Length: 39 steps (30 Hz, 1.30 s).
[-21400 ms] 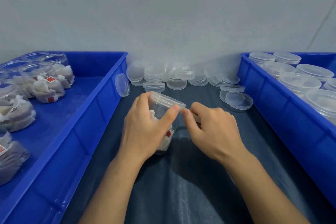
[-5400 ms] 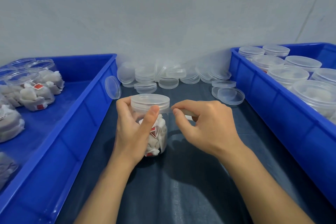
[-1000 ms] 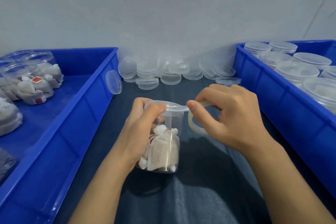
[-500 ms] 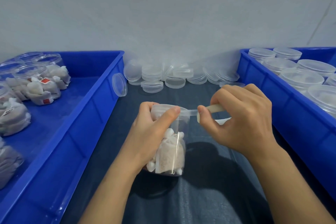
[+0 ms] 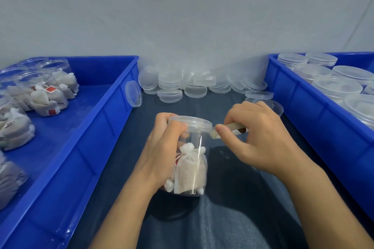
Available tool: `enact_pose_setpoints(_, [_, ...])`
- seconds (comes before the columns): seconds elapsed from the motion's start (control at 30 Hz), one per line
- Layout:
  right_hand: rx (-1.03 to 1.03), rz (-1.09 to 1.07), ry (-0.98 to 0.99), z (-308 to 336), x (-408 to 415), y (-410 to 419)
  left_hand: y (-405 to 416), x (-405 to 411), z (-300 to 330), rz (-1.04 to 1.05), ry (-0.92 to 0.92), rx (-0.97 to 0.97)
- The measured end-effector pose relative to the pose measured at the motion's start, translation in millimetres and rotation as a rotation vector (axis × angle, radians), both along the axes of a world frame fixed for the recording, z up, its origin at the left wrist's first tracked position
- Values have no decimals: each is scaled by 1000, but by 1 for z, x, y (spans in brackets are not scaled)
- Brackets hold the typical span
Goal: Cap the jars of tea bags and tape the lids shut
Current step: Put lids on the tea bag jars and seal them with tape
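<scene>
At centre of the dark cloth-covered table (image 5: 232, 218), your left hand (image 5: 162, 147) is wrapped round the clear plastic jar of tea bags (image 5: 191, 155), thumb curled at its rim. Translucent round lid (image 5: 190, 121) is on. Your right hand (image 5: 257, 137) pinches a roll of clear tape (image 5: 235, 127) just beside the lid edge; tape end looks stuck at the rim, but it's too transparent to tell how far round it goes. My read: capping done on this jar, taping mid-step.

Outward: blue plastic bin on your right (image 5: 323, 119) holds capped jars (image 5: 337, 88), so several look finished. Blue plastic bin on your left (image 5: 97, 127) holds open, uncapped jars of tea bags (image 5: 38, 87). Loose spare lids (image 5: 182, 87) are piled by the wall. Plenty left.
</scene>
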State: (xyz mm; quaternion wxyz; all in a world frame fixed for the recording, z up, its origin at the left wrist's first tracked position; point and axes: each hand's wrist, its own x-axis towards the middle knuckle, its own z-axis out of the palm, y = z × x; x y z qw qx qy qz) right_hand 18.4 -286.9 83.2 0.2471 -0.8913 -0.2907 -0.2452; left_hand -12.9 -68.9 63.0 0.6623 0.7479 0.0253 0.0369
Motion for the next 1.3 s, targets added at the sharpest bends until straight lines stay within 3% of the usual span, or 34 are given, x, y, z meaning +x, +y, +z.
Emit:
enact_pose_setpoints(0.33, [28,-53,48,9,-6,1,-4,-1,3,122,-64,209])
enact_pose_setpoints(0.63, [188,-30,-143,12,-12,7,-5,-1,1,203,-100,166])
enact_pose_setpoints(0.9, [187,-25,-376,10,-11,8,-8,0,2,244,-127,181])
enact_pose_setpoints(1.3, [107,-70,-159,0,-1,2,-7,-5,5,178,-124,253])
